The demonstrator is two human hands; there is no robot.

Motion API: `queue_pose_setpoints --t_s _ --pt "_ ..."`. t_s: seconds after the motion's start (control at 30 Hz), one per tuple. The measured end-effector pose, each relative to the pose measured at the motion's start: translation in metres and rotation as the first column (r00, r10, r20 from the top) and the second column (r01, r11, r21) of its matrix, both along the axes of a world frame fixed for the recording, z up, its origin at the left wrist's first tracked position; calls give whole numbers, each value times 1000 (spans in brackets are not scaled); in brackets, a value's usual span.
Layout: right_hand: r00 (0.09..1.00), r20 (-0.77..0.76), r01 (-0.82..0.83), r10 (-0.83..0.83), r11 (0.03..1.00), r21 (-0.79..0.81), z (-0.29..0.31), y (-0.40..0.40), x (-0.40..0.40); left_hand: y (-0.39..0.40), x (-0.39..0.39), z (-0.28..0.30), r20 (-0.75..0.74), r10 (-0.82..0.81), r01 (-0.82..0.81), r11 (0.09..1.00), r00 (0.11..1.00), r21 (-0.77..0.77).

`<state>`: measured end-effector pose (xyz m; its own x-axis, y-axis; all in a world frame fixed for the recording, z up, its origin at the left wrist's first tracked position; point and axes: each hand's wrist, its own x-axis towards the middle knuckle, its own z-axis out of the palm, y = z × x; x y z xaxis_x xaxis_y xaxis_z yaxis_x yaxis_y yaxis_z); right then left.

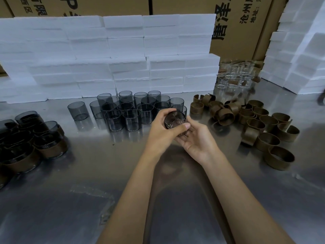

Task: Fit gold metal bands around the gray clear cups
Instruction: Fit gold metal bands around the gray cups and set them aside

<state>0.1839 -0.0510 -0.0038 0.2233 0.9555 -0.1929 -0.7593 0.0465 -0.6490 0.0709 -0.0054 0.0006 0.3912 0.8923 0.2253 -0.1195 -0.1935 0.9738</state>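
- The left hand (161,131) grips a gray clear cup (175,120) above the steel table (79,199), fingers curled round its far side and thumb across the near wall, the open mouth tipped toward the camera.
- The right hand (197,138) cradles the cup from below with curled fingers; a small glint of gold shows under the thumb, but I cannot tell whether a band is already on the cup.
- The step in hand looks like seating a band on this cup. To do it well, keep the cup steady in the left hand and work the band on evenly, so it sits square to the rim rather than cocked.
- The bands are split strips, so spreading the gap slightly before sliding should spare the cup wall from scratches.
- Loose gold bands (260,124) lie in a heap on the right, well apart from the hands.
- Bare gray cups (130,110) stand clustered just behind the hands.
- Banded cups (49,147) are grouped at the far left, where this one probably belongs once fitted.
- White foam blocks (123,59) are stacked behind.
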Motion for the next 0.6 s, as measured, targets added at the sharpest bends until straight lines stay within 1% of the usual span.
queue_pose_setpoints --t_s 0.1,0.13,0.17,0.2,0.23,0.27,0.33,0.37,0.43,0.5,0.53,0.6 --pt "996 86 38 -38 999 -6 -1 3 -6 0 8 -8 -68 136 -127 985 988 117" --pt "993 106 50 -51 999 9 0 4 -7 0 10 -9 -69 166 -154 977 984 148" --pt "990 127 60 -64 998 30 0 4 -7 1 10 -9 -47 193 -185 972 980 147" --pt "985 156 73 -79 996 44 0 4 -8 2 10 -8 -5 218 -216 971 976 99" --pt "974 200 96 -103 994 44 1 4 -8 5 9 -7 56 242 -243 970 969 5" --pt "955 264 132 -138 990 38 1 4 -8 8 6 -5 133 260 -244 962 956 -123" --pt "869 447 210 -211 976 52 1 4 -9 11 1 1 327 259 -125 917 909 -378" --pt "800 554 229 -230 971 73 0 4 -12 12 -1 2 394 260 -61 891 882 -451" --pt "644 726 213 -239 968 130 -2 5 -19 14 -5 3 441 241 17 862 865 -506" --pt "527 806 169 -269 963 211 -4 5 -25 12 -6 3 436 199 69 849 878 -525" --pt "483 826 160 -291 957 243 -5 5 -26 11 -6 3 426 176 89 842 887 -532" --pt "430 840 169 -331 944 285 -5 5 -26 9 -6 2 408 140 117 831 902 -544"
